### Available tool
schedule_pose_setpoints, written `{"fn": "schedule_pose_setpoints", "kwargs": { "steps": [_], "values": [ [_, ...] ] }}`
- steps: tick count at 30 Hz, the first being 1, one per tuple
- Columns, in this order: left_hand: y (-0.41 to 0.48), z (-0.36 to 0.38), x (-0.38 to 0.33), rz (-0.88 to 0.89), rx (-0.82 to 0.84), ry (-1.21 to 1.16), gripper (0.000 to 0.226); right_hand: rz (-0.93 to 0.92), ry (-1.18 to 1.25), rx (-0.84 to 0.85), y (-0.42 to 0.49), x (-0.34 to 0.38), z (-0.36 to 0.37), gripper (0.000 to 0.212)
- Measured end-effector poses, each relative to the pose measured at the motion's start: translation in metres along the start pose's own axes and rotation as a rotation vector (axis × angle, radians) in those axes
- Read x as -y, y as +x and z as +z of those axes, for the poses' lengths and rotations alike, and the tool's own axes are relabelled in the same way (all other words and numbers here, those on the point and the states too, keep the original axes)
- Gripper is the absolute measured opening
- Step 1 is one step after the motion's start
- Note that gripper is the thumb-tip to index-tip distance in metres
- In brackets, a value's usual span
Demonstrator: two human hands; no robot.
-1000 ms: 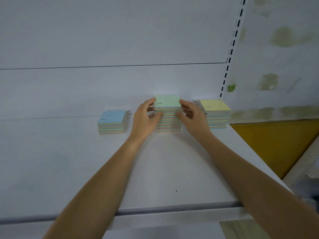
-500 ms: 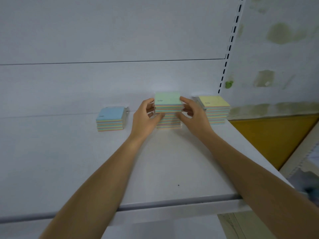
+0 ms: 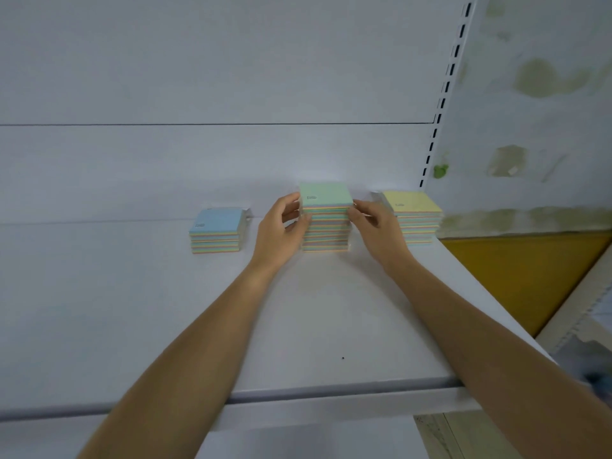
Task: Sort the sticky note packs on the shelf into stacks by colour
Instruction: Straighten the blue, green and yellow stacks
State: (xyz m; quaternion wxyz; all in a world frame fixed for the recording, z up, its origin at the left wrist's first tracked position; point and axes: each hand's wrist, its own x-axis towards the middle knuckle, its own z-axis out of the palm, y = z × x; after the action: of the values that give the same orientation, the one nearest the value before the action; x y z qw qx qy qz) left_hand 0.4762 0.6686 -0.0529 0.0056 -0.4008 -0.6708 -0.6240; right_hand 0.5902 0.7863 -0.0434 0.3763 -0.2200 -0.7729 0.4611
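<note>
Your left hand (image 3: 281, 233) and right hand (image 3: 374, 226) pinched the upper packs of the green-topped stack (image 3: 326, 223) from opposite sides, fingers curled against its edges, probably to square the packs so the column stood true. It stood at the back of the shelf (image 3: 331, 309), between the lower blue-topped stack (image 3: 215, 230) and the yellow-topped stack (image 3: 414, 217), each set apart, likely to keep colours distinct.
</note>
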Motion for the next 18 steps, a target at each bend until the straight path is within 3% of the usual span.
{"fn": "schedule_pose_setpoints", "kwargs": {
  "steps": [8,13,18],
  "values": [
    [0.0028,-0.002,0.0006,-0.008,0.009,0.003,0.04,-0.071,-0.09,0.083,-0.0006,0.0019,-0.001,0.034],
    [0.0005,-0.0049,0.006,-0.139,0.089,0.026,0.059,0.002,-0.185,0.136,-0.0035,-0.003,0.001,0.032],
    [-0.0021,-0.0037,0.0087,-0.067,0.116,0.17,0.044,0.051,-0.111,0.129,-0.0034,-0.0044,0.0006,0.027]
  ]
}}
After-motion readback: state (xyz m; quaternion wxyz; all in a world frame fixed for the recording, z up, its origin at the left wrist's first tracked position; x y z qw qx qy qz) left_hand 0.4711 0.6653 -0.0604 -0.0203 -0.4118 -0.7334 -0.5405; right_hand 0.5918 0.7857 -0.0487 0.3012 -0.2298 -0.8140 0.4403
